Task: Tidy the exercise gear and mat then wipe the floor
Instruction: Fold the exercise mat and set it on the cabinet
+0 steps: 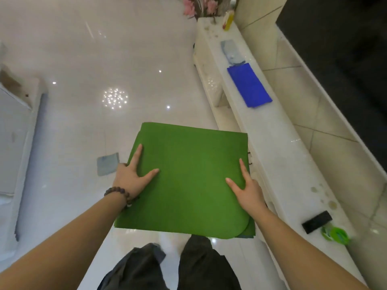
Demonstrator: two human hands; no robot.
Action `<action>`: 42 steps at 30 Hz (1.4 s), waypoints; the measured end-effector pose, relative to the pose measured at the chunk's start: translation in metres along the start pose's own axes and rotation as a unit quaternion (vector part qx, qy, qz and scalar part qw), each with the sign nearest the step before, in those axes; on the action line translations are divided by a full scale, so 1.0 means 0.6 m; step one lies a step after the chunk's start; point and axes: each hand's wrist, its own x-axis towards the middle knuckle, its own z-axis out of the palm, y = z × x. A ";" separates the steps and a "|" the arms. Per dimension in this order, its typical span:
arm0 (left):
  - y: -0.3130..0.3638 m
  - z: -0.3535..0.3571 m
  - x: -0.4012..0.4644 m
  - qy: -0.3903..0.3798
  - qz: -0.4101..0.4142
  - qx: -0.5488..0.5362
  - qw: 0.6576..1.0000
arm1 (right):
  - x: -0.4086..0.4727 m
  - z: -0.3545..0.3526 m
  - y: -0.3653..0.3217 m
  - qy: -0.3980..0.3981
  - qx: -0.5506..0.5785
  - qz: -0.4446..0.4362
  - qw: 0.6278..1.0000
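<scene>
1. While both arms reach fwd, the folded green foam exercise mat (188,176) is held flat above the glossy white floor (94,59), just left of a long white marble ledge (278,155).
2. Left hand (130,174) and right hand (247,185) pinch opposite edges: thumb and index finger on top, other fingers hidden beneath (presumably supporting).
3. Advice: keep it level w/ even pressure so the layers don't slip, then set it squarely on the ledge.

mat (188,176): matt green foam-like | floor (104,59): glossy white tile | cloth (249,84): blue fabric
</scene>
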 end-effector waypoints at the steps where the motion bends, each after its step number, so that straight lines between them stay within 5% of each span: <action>1: 0.015 -0.006 -0.008 -0.005 0.016 0.016 1.000 | -0.021 -0.011 -0.004 0.018 0.006 0.006 1.000; 12: 0.110 0.011 -0.085 -0.113 0.174 0.077 0.975 | -0.287 -0.025 0.035 0.208 0.105 0.117 0.965; 26: 0.249 0.262 -0.386 -0.284 0.401 0.182 0.852 | -0.743 -0.027 0.217 0.416 0.187 0.325 0.828; 32: 0.264 0.406 -0.563 -0.322 0.415 0.206 0.826 | -0.905 -0.055 0.350 0.422 0.207 0.394 0.790; 42: 0.296 0.573 -0.714 -0.332 0.399 0.216 0.827 | -1.005 -0.133 0.544 0.408 0.229 0.396 0.790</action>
